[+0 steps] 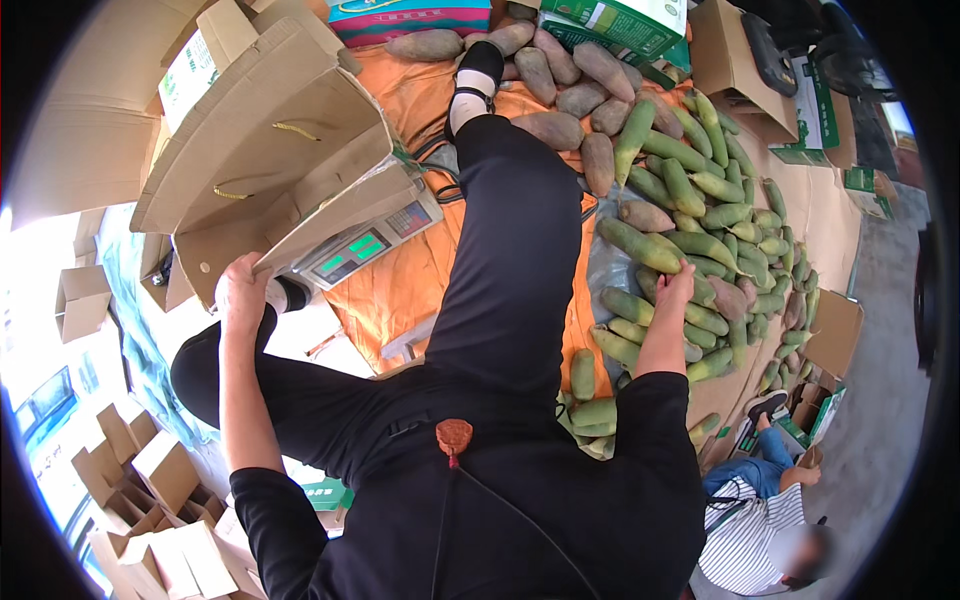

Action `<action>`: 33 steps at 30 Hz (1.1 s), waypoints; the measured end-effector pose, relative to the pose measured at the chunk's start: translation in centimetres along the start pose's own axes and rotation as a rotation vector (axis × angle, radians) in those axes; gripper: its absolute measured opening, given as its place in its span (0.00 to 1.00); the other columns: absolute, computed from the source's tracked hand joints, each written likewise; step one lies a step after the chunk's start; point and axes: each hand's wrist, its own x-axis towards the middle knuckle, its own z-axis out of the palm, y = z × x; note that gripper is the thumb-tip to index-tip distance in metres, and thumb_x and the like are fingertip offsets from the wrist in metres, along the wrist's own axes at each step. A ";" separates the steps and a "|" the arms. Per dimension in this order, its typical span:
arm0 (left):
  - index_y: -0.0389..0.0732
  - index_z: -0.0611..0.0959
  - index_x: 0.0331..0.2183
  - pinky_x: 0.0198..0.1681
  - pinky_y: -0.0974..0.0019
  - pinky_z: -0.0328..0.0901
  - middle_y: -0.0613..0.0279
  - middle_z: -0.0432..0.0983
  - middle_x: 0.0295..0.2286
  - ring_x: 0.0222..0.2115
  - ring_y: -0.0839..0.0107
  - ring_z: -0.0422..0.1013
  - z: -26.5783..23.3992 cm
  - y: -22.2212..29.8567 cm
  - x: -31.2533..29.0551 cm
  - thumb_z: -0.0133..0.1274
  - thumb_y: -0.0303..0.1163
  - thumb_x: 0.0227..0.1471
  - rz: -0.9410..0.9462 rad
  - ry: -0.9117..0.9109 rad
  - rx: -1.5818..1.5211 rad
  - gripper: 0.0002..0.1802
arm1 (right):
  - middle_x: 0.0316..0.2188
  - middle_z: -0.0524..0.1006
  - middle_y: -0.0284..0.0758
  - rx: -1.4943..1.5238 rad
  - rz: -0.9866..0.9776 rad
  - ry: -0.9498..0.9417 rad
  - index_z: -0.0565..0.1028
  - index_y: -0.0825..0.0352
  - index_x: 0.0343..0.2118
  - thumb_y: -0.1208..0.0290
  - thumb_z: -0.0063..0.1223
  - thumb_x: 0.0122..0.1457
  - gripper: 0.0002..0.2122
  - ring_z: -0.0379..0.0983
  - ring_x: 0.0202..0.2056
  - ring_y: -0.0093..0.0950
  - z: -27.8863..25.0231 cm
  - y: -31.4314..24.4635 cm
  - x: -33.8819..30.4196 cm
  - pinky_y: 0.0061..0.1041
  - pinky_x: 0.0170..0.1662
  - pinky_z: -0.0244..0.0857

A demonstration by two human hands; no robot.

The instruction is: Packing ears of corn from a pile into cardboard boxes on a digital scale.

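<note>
At the left, my left hand (242,290) pinches the near edge of an open cardboard box (270,185). The box stands with its flaps up on a digital scale (375,240) with lit green displays, and its inside looks bare where I can see in. On my right, my right hand (676,286) is closed round the end of a long green radish (640,245) at the pile's near side. More green radishes (722,215) lie heaped beyond and beside that hand. Brownish-skinned radishes (560,130) lie at the far end of the pile.
Orange sheeting (400,310) lies under the scale and between my legs. Green cartons (625,25) and a pink-and-blue box (410,22) stand at the back. Several open cardboard boxes (165,490) are at the lower left. Another person (755,530) sits at the lower right.
</note>
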 end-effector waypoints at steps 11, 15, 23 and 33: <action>0.42 0.81 0.31 0.39 0.57 0.65 0.54 0.76 0.29 0.35 0.56 0.72 0.8 -0.9 0.3 0.54 0.30 0.42 0.077 0.010 0.053 0.09 | 0.41 0.74 0.26 -0.365 -0.335 -0.429 0.74 0.58 0.30 0.57 0.39 0.62 0.14 0.66 0.41 0.23 9.3 -6.6 -13.5 0.32 0.38 0.59; 0.43 0.81 0.31 0.39 0.57 0.66 0.56 0.76 0.28 0.33 0.58 0.72 0.9 -1.4 -0.1 0.55 0.31 0.42 0.088 0.050 0.084 0.09 | 0.45 0.73 0.31 -0.366 -0.602 -0.759 0.71 0.60 0.27 0.56 0.39 0.62 0.14 0.66 0.44 0.24 10.7 -12.4 -22.2 0.32 0.42 0.60; 0.44 0.81 0.30 0.37 0.58 0.67 0.58 0.76 0.27 0.33 0.60 0.72 0.7 -1.5 -0.3 0.55 0.30 0.41 0.162 0.089 0.107 0.08 | 0.41 0.72 0.42 -0.034 -0.775 -1.453 0.68 0.67 0.26 0.63 0.36 0.64 0.15 0.62 0.53 0.34 13.3 -19.7 -38.8 0.38 0.48 0.64; 0.48 0.81 0.32 0.35 0.58 0.69 0.58 0.76 0.28 0.34 0.60 0.73 0.4 -2.6 -1.0 0.51 0.29 0.41 0.111 -0.019 0.239 0.11 | 0.35 0.75 0.28 -0.523 -0.562 -1.695 0.70 0.61 0.24 0.57 0.41 0.61 0.15 0.68 0.38 0.21 24.1 -7.7 -50.3 0.25 0.36 0.62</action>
